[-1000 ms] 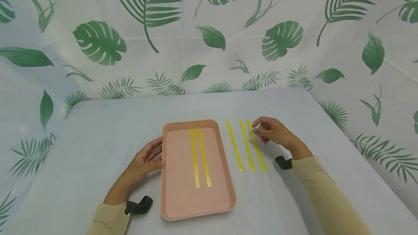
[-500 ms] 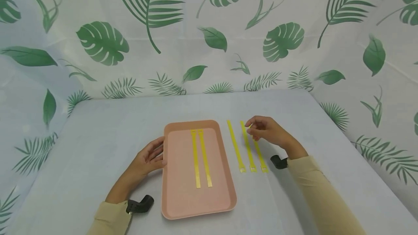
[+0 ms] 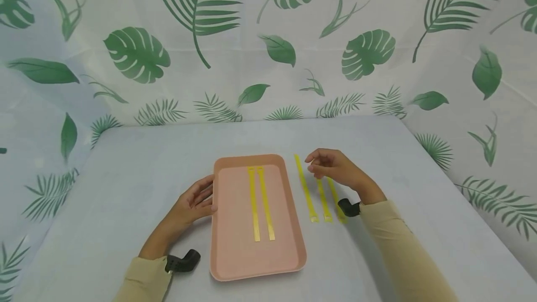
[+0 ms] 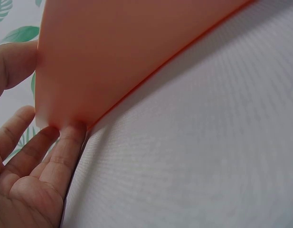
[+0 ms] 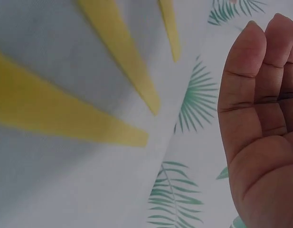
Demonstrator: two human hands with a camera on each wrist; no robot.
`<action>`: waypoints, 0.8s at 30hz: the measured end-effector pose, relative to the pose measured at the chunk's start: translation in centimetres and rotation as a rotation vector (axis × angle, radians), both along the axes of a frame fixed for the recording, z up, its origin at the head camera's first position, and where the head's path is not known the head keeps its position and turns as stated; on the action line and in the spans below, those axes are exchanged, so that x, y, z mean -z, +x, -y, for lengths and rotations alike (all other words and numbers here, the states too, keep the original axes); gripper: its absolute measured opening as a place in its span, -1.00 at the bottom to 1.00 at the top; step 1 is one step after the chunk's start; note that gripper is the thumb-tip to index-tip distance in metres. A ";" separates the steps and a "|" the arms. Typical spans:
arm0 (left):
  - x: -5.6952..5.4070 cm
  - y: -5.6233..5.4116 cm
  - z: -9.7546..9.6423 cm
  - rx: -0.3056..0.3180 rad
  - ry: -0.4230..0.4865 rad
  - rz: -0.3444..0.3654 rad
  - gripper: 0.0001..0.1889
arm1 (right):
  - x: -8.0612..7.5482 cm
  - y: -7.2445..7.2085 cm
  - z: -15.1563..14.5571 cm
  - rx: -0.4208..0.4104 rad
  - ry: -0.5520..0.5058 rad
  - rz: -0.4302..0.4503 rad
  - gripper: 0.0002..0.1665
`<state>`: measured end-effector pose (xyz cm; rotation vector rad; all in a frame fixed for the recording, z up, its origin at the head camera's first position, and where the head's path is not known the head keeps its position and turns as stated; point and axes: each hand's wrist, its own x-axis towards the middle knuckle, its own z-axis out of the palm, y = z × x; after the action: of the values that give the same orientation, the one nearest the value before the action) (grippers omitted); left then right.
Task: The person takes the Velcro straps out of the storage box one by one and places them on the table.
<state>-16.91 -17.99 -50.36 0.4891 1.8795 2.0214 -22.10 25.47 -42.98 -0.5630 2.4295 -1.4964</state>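
A pink rectangular tray (image 3: 235, 260) lies on the table with two yellow cable straps (image 3: 254, 209) side by side in it, slotted heads toward the far end. My left hand (image 3: 193, 206) rests at the tray's left edge, and its fingertips (image 4: 70, 137) touch the outer wall in the left wrist view. Right of the tray lie three more yellow straps (image 3: 306, 190), slotted heads toward me. Over their far ends hovers my right hand (image 3: 333, 167), fingers loosely bent and holding nothing. It partly hides two of them; their plain ends (image 5: 137, 135) show in the right wrist view.
A white cloth (image 3: 147, 167) covers the table. Behind it and at both sides hangs a white curtain (image 3: 226, 59) printed with green leaves. Each wrist carries a small black camera mount, such as the left one (image 3: 184, 262).
My right hand has moved left across the loose straps, from the rightmost one toward the leftmost. The left hand stays at the tray's edge. The head view has shifted slightly.
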 end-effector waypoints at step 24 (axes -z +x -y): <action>0.2 -0.2 0.2 0.010 0.022 0.017 -0.09 | -0.6 -1.1 3.5 -0.169 0.012 -0.044 -0.75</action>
<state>-17.13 -18.21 -50.52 0.4847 1.8433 2.0357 -23.18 21.92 -42.42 -0.7859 2.3548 -1.4137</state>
